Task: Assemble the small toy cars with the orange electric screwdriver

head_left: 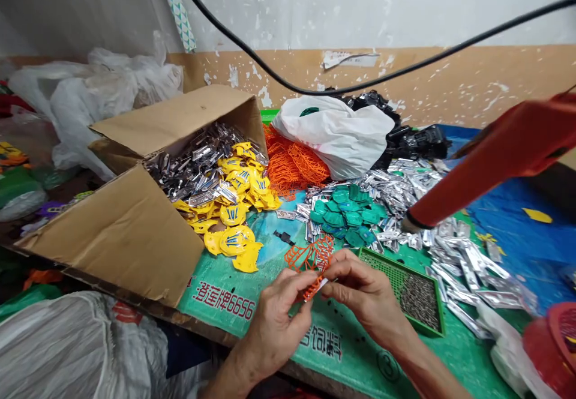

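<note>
My left hand (281, 315) pinches the lower end of an orange plastic openwork piece (307, 256) near the front edge of the table. My right hand (364, 288) meets it from the right, its thumb and fingers closed on a small silvery-white strip (318, 290) that lies against the orange piece. The fingertips of both hands nearly touch. Just right of my right hand is a green tray (378, 261) with many small dark metal pieces. A small black part (284, 237) lies behind the orange piece.
A tipped cardboard box (130, 237) spills silver and yellow pieces (236, 237) at left. Behind are green pieces (346, 213), orange netting (294, 162) and a white bag (335, 135). Silver strips (468, 267) spread right, below a slanting red-wrapped bar (486, 165). A red container (546, 339) stands front right.
</note>
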### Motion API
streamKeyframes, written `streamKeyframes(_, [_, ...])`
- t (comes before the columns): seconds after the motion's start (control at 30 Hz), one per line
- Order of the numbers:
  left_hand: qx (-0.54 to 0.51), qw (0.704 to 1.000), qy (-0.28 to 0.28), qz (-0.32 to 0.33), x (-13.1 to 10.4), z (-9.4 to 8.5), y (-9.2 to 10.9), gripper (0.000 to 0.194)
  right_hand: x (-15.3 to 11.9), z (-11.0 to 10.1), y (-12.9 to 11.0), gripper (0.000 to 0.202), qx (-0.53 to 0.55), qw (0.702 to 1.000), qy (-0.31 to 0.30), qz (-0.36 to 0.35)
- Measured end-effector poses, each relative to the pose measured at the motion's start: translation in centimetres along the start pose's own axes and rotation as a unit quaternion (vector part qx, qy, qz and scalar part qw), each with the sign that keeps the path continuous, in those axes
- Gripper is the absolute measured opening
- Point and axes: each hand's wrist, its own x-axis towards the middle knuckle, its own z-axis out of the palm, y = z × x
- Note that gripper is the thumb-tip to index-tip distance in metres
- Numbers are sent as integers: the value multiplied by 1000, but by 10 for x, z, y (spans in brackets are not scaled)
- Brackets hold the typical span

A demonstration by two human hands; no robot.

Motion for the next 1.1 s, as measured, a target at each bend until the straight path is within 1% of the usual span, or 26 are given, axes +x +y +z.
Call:
streamKeyframes(0.07, [47,996,12,71,0,1,-2,50,-1,1,1,8,-17,1000,5,-16])
streamKeyframes(0.13, [83,990,18,110,0,1,-4,57,-1,2,2,5,-24,999,2,-27])
streamKeyframes(0.2, [114,984,21,135,0,0,-6,58,-2,2,3,4,-28,999,-2,-35])
streamKeyframes(0.37, [175,966,12,188,-1,-2,-8,57,-2,1,3,8,-48,997,-5,-59])
streamKeyframes(0.47, [205,954,23,216,-2,-3,-10,56,-1,0,5,9,-61,995,-3,-77])
streamKeyframes(0.63, [229,947,33,224,0,-3,-10,48,-2,-1,7,8,-76,992,-5,-99])
streamKeyframes(0.93, [249,941,32,225,3,-5,-8,45,-3,-1,8,10,-62,995,-9,-77])
streamKeyframes(1.1, [252,940,30,228,4,-5,-8,42,-3,0,7,10,-66,994,-5,-88])
